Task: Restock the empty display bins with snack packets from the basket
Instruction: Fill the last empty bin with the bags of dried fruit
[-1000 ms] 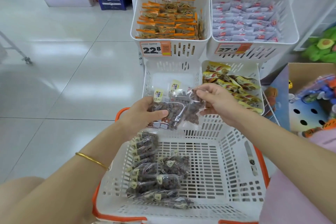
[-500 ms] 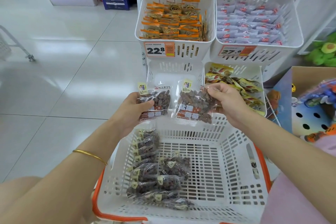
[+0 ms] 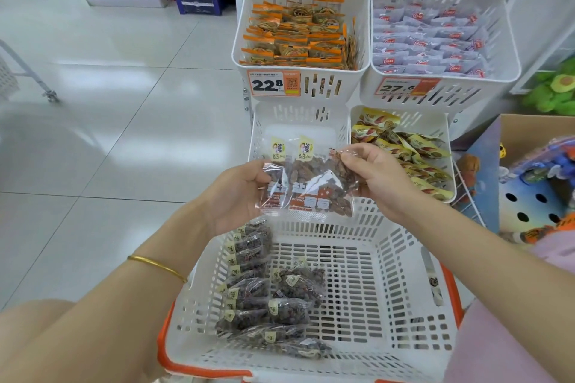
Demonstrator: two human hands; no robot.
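Two clear raisin packets [image 3: 314, 183] overlap in front of me, above the far rim of the white basket [image 3: 392, 283]. My left hand [image 3: 239, 193] grips the left packet from its left side. My right hand [image 3: 376, 177] pinches the right packet by its upper right corner. Behind them stands the empty lower-left display bin [image 3: 298, 121]. Several more raisin packets [image 3: 267, 295] lie along the basket's left side.
The lower-right bin [image 3: 404, 146] holds yellow packets. Two upper bins hold orange packets [image 3: 298, 37] and pale packets [image 3: 429, 43]. A cardboard box with toys [image 3: 538, 183] sits to the right. The tiled floor [image 3: 109, 102] lies to the left.
The two packets, held apart half a second ago, have come together and now overlap. Both hands have moved toward each other in front of the empty bin.
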